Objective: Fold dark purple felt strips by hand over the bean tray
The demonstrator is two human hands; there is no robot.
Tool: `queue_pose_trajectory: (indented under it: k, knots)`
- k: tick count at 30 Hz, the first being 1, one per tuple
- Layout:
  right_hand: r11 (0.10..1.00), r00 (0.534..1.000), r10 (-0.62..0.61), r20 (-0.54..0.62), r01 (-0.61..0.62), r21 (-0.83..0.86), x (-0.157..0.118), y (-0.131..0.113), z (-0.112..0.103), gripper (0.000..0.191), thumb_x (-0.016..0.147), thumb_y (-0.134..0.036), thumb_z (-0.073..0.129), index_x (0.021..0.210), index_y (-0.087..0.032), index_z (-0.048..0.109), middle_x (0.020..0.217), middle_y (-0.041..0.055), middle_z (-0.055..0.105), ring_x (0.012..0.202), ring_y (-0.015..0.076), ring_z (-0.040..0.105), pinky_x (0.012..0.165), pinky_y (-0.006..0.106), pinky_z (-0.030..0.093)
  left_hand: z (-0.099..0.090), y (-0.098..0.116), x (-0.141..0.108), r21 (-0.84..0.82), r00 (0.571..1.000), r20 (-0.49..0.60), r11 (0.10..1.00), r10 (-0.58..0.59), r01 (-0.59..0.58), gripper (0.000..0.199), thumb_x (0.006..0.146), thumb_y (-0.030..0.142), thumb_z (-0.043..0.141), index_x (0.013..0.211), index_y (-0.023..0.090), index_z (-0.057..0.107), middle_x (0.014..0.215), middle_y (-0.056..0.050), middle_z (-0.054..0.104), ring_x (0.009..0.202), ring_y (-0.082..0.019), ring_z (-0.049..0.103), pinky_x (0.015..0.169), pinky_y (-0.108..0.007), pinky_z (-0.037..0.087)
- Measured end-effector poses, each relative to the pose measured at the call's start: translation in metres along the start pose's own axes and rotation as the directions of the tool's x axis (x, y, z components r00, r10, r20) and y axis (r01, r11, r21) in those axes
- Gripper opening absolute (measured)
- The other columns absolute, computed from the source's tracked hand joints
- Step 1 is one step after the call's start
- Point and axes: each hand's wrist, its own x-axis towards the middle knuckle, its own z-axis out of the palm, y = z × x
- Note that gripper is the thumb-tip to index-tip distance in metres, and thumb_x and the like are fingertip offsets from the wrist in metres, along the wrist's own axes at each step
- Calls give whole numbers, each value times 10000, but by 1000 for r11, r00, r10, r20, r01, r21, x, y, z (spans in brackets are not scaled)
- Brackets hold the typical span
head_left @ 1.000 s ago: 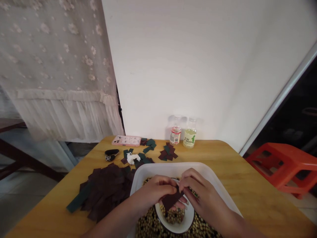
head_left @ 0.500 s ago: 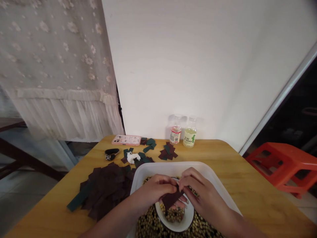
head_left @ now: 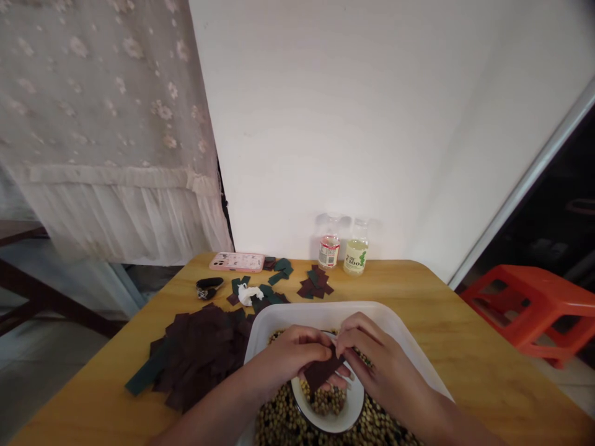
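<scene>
My left hand (head_left: 300, 354) is closed on a dark brown rectangular piece (head_left: 320, 371), thumb on top and fingers beneath; it looks like cloth or thin leather. At the piece's upper corner, my right hand (head_left: 374, 353) pinches with thumb and fingertips, which partly hide that edge. Both hands are over a white bowl (head_left: 357, 402) with small round tan beads or seeds (head_left: 328, 399) in it. The bowl stands in a white tray (head_left: 334, 308) filled with more of these tan and dark round pieces (head_left: 279, 421).
Left of the tray lies a heap of brown pieces (head_left: 204, 347) with a green strip (head_left: 146, 370). Behind are smaller piles (head_left: 316, 282), a crumpled white tissue (head_left: 250, 294), keys (head_left: 209, 287), a pink-cased phone (head_left: 237, 262) and two bottles (head_left: 329, 249). An orange stool (head_left: 539, 303) stands right.
The view has shifted very slightly. Both hands keep the same grip on the brown piece over the bowl.
</scene>
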Motion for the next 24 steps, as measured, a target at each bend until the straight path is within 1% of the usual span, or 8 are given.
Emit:
queue_pose_trajectory:
  k: [4,9,13,17,22,24]
  knots:
    - [1000,1000,-4,-6,4,1,1,1,0,202,799,-25,392,804,-202,489,788,25,482,678,134,521,590,237,437,1,1,-1,7,1000,-19,1000,2,-2,182,615,236,606,764,133,628,693,-68,694,668,-184,662,590,-254,471]
    - [1000,999,-11,-43,11,7,1,2,0,203,803,-21,391,802,-201,485,781,25,473,693,139,519,591,238,431,-2,-4,2,-2,998,51,1000,21,-21,178,649,219,574,797,147,641,730,-60,700,673,-167,662,597,-248,472]
    - [1000,1000,4,-26,-4,25,2,1,0,196,815,-34,389,803,-203,487,786,25,478,682,132,527,588,229,441,-2,-3,2,-1,999,30,1000,10,-10,165,637,221,594,777,148,642,724,-58,698,665,-172,661,590,-250,475]
    - [1000,998,-2,-70,2,-1,2,2,-2,194,805,-32,397,793,-203,489,777,26,483,698,141,525,593,239,447,1,1,-1,7,1000,27,1000,11,-11,214,649,233,587,834,147,650,733,-60,698,691,-170,661,597,-238,471]
    - [1000,1000,-10,-19,10,6,2,1,-3,194,812,-45,395,805,-206,503,784,23,497,679,131,540,580,228,455,-1,-1,1,16,999,44,1000,20,-21,194,657,220,585,821,148,661,744,-59,700,673,-165,660,599,-242,473]
    - [1000,999,-2,-35,2,0,2,1,-4,191,808,-42,400,801,-203,503,775,23,502,686,135,538,589,232,456,-1,-2,1,9,999,34,1000,17,-17,189,660,230,587,818,156,659,744,-58,701,677,-168,661,601,-249,473]
